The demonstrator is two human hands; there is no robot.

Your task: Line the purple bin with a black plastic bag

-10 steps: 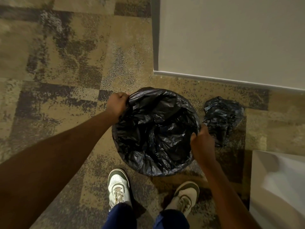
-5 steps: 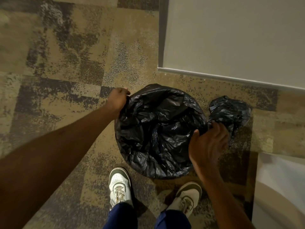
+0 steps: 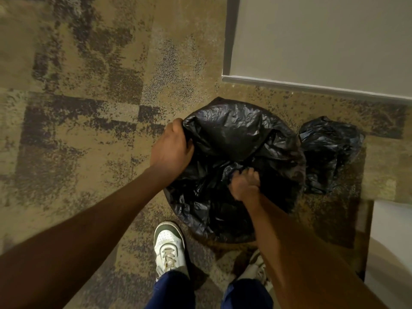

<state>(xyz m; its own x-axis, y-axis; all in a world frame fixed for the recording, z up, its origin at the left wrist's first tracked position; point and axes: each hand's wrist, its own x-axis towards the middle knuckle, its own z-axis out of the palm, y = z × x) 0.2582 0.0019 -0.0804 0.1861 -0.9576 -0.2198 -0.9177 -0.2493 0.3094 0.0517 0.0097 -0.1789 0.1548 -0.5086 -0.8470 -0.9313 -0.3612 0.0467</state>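
Note:
A black plastic bag [image 3: 227, 139] is draped over a round bin on the carpet and covers it fully, so none of the bin's purple shows. My left hand [image 3: 171, 146] grips the bag's edge at the left rim, fingers curled over the plastic. My right hand [image 3: 244, 184] reaches down into the middle of the bag, fingers pressed into the crumpled plastic; whether they pinch it I cannot tell.
A second crumpled black bag [image 3: 327, 150] lies on the carpet just right of the bin. A white wall or panel [image 3: 323, 45] with a baseboard stands behind. A white object [image 3: 390, 241] sits at the right edge. My shoes [image 3: 169, 248] are close below the bin.
My right hand left the bin's right rim, opened, and moved down into the centre of the bag. My left hand kept its hold on the left rim. The view came closer.

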